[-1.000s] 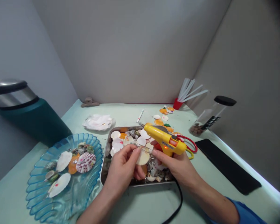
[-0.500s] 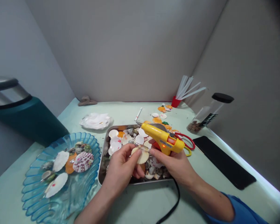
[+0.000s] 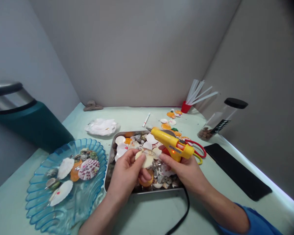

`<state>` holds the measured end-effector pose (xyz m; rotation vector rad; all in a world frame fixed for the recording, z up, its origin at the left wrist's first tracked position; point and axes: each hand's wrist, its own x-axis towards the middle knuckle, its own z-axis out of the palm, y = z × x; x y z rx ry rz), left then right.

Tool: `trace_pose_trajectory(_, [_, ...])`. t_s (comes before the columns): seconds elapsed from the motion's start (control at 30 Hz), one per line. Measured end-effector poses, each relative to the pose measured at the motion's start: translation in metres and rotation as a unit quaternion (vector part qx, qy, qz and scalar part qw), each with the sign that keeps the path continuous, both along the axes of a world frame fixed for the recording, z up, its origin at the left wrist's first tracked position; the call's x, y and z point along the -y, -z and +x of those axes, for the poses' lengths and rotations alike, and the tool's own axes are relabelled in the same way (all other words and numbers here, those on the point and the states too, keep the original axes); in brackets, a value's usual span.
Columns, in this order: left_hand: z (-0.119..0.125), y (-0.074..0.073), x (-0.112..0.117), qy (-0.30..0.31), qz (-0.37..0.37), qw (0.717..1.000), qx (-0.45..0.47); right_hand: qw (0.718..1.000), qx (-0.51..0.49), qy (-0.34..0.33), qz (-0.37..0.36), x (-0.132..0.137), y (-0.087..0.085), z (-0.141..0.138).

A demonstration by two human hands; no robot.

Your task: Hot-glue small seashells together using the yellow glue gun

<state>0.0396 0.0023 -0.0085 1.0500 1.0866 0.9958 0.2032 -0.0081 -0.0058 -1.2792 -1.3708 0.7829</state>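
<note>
My left hand (image 3: 127, 174) pinches a pale cream scallop shell (image 3: 145, 159) above a steel tray (image 3: 107, 176) full of mixed shells. My right hand (image 3: 183, 169) grips a yellow hot glue gun (image 3: 172, 144) with an orange light lit; its nozzle points left and away over the tray, and its black cord (image 3: 183, 212) runs toward me. The two hands are close together, with the shell just left of the gun's grip. An orange shell (image 3: 146, 182) lies in the tray under my left fingers.
A blue glass shell-shaped dish (image 3: 63, 182) with several shells sits at left, beside a teal bin (image 3: 26, 120). Red-handled scissors (image 3: 198, 148), a black phone (image 3: 237, 171), a clear jar (image 3: 221, 122), a red cup of glue sticks (image 3: 187, 106), a white wad (image 3: 101, 126) and loose shells (image 3: 170, 121) lie behind.
My left hand has turned the cream shell and drawn it a little left and up, away from the glue gun. The gun has barely moved.
</note>
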Motion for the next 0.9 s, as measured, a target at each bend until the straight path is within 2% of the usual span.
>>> trace_pose_trajectory(0.2, [-0.006,0.000,-0.004,-0.065,0.005,0.997,0.040,0.994,0.080,-0.068,0.021,-0.001,0.003,0.017])
trace_pose_trajectory(0.33, [-0.008,-0.004,-0.005,-0.072,0.011,0.997,0.033,0.979,0.158,-0.125,0.030,0.000,0.002,0.022])
trace_pose_trajectory(0.47, [-0.006,-0.006,-0.005,-0.069,0.004,0.997,0.033,0.969,0.179,-0.167,0.039,0.001,-0.001,0.021])
trace_pose_trajectory(0.63, [-0.004,-0.005,-0.004,-0.069,-0.002,0.996,0.052,0.964,0.187,-0.183,0.045,0.001,-0.001,0.019])
trace_pose_trajectory(0.9, [-0.005,-0.002,-0.005,-0.063,0.003,0.996,0.060,0.965,0.190,-0.168,0.065,0.001,0.000,0.019])
